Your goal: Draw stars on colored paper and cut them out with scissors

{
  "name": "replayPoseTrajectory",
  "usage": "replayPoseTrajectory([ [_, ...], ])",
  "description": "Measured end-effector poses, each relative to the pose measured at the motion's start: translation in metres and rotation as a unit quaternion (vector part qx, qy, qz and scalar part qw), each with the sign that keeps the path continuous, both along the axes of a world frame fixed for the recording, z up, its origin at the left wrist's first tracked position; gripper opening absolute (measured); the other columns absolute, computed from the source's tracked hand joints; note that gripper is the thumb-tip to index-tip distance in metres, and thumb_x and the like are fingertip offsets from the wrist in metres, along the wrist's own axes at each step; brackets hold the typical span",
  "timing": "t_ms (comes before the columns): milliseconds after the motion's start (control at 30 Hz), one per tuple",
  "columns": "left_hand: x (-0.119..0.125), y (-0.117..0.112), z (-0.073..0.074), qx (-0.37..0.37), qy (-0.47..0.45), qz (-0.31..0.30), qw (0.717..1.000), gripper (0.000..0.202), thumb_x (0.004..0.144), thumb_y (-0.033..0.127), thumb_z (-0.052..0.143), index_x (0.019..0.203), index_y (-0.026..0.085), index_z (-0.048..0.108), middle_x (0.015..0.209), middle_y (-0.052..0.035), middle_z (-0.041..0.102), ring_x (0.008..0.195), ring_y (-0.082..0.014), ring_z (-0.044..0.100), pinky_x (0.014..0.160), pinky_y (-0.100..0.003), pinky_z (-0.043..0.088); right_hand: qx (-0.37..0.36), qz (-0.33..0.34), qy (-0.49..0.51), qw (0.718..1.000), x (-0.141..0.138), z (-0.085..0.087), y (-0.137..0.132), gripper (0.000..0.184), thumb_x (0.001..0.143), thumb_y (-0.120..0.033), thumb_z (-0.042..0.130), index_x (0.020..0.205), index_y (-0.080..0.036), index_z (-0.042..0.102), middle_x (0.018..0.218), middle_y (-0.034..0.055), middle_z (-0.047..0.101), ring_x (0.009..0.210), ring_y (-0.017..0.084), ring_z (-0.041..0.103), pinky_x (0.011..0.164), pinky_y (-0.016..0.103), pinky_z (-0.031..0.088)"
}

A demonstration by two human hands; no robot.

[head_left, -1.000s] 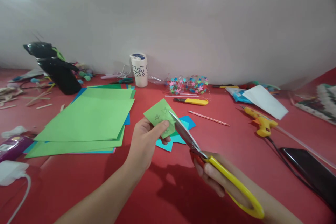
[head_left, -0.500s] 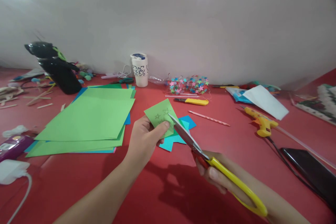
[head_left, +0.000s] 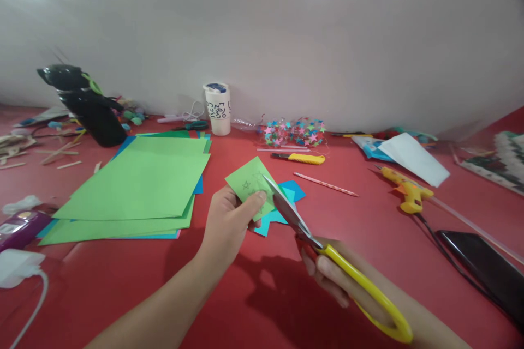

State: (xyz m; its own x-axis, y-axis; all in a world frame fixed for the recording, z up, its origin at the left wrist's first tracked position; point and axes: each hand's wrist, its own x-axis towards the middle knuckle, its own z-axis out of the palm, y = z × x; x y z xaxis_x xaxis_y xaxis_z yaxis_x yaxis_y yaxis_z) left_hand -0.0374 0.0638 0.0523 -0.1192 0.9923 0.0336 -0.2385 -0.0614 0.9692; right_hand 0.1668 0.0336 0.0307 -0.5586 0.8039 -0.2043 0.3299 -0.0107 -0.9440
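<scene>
Pinched between the thumb and fingers of my left hand [head_left: 233, 215] is a small square of light green paper [head_left: 241, 177] with several stars drawn on it. My right hand [head_left: 327, 272] is closed around a pair of scissors [head_left: 292, 215] with yellow-edged handles. The scissor blades overlap the right side of the green paper, near one drawn star; whether they are cutting into it I cannot tell. Behind the paper, on the red table, lie blue and teal paper pieces [head_left: 295, 190], partly hidden by the scissors and the green square.
Left of my hands lies a stack of green sheets [head_left: 135, 180]. Further back stand a black bottle [head_left: 92, 112] and a white cup [head_left: 218, 112]. A yellow cutter [head_left: 305, 158], a striped pencil [head_left: 325, 184], a glue gun [head_left: 409, 191] and a black phone [head_left: 483, 262] lie to the right.
The green paper has turned slightly in my left hand, and its top corner has shifted left. My right hand and the scissors have moved a little to the left.
</scene>
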Motion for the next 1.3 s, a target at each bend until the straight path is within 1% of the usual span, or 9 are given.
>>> replayPoseTrajectory([
  [167,0.004,-0.001,-0.002,-0.004,-0.051,-0.013,0.999,0.012,0.073,0.025,0.063,0.065,0.018,0.058,0.051,0.0054,0.052,0.04,-0.0046,0.044,0.037,-0.016,0.037,-0.014,-0.004,0.021,1.0,-0.008,0.009,-0.003,0.051,0.082,-0.069,0.035,0.067,-0.021,0.037,0.051,-0.0087,0.033,0.041,0.006,0.028,0.043,0.022,0.028],
  [300,0.005,-0.002,0.0,-0.003,-0.057,-0.013,0.998,0.01,0.074,0.024,0.063,0.067,0.018,0.059,0.052,0.0054,0.053,0.041,-0.0049,0.046,0.038,-0.017,0.038,-0.002,-0.013,-0.001,1.0,-0.01,0.013,-0.004,0.053,0.08,-0.072,0.035,0.067,-0.02,0.037,0.052,-0.0082,0.034,0.042,0.006,0.029,0.044,0.022,0.027],
  [467,0.007,-0.005,0.001,0.0,-0.071,-0.02,0.997,0.011,0.075,0.023,0.063,0.066,0.018,0.059,0.053,0.0051,0.054,0.042,-0.0048,0.046,0.039,-0.017,0.039,-0.025,-0.017,0.026,0.999,-0.014,0.01,-0.006,0.053,0.08,-0.072,0.036,0.067,-0.02,0.037,0.05,-0.0089,0.033,0.04,0.005,0.028,0.042,0.021,0.022],
  [600,0.009,-0.007,0.0,0.002,-0.081,-0.018,0.997,0.012,0.076,0.023,0.062,0.066,0.018,0.06,0.054,0.0052,0.055,0.042,-0.0044,0.047,0.039,-0.016,0.039,-0.04,-0.037,0.043,0.998,-0.019,0.007,-0.009,0.054,0.077,-0.074,0.037,0.067,-0.021,0.037,0.046,-0.01,0.032,0.037,0.005,0.026,0.04,0.021,0.019],
  [700,0.01,-0.007,0.0,0.004,-0.088,-0.017,0.996,0.012,0.077,0.023,0.062,0.066,0.019,0.059,0.054,0.0056,0.055,0.043,-0.0045,0.047,0.04,-0.016,0.039,-0.041,-0.057,0.037,0.997,-0.022,0.005,-0.01,0.055,0.076,-0.076,0.037,0.066,-0.021,0.037,0.045,-0.0107,0.031,0.037,0.005,0.024,0.039,0.021,0.018],
  [867,0.011,-0.007,-0.001,-0.007,-0.089,-0.006,0.996,0.01,0.076,0.023,0.063,0.067,0.019,0.059,0.055,0.0056,0.056,0.043,-0.0043,0.048,0.04,-0.016,0.039,-0.048,-0.06,0.032,0.997,-0.025,0.004,-0.013,0.055,0.076,-0.076,0.036,0.067,-0.021,0.037,0.043,-0.0112,0.03,0.035,0.005,0.023,0.039,0.021,0.018],
  [967,0.012,-0.007,-0.002,-0.007,-0.084,-0.007,0.996,0.011,0.076,0.024,0.063,0.067,0.019,0.059,0.056,0.0054,0.055,0.043,-0.0047,0.048,0.041,-0.017,0.039,-0.034,-0.081,0.018,0.996,-0.025,0.004,-0.014,0.054,0.078,-0.074,0.037,0.067,-0.021,0.036,0.047,-0.0107,0.029,0.037,0.005,0.025,0.04,0.021,0.019],
  [1100,0.012,-0.008,-0.002,-0.003,-0.074,-0.008,0.997,0.012,0.077,0.025,0.062,0.067,0.019,0.059,0.055,0.0055,0.055,0.044,-0.005,0.048,0.042,-0.018,0.04,-0.007,-0.067,0.016,0.998,-0.025,0.0,-0.014,0.053,0.08,-0.072,0.036,0.066,-0.021,0.036,0.052,-0.0088,0.031,0.038,0.005,0.026,0.038,0.021,0.019],
  [1300,0.012,-0.006,-0.002,-0.01,-0.067,-0.007,0.998,0.014,0.076,0.026,0.063,0.065,0.018,0.059,0.055,0.0048,0.054,0.044,-0.0055,0.048,0.042,-0.018,0.039,0.017,-0.076,0.009,0.997,-0.023,-0.006,-0.011,0.053,0.08,-0.071,0.037,0.064,-0.02,0.037,0.053,-0.0068,0.034,0.039,0.005,0.026,0.036,0.021,0.019],
])
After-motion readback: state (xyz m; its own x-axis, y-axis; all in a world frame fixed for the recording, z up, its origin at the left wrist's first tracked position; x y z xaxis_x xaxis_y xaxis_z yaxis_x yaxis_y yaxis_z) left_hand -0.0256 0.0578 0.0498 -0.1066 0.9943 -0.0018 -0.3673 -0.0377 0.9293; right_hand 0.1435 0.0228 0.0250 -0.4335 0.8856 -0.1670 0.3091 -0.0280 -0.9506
